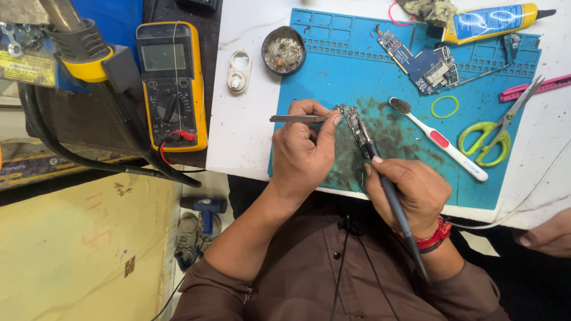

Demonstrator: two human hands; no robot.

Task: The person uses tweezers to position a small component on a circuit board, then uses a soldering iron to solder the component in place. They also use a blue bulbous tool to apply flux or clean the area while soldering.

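A narrow circuit board lies on the blue work mat. My left hand pinches metal tweezers whose tips rest at the board's upper end. My right hand grips a dark soldering iron like a pen, its tip touching the board's lower part. The iron's handle runs back over my wrist, which wears a red band.
On the mat lie a second blue circuit board, a white and red toothbrush, green-handled scissors and a yellow tube. A round tin and a yellow multimeter stand left. Another person's hand rests at right.
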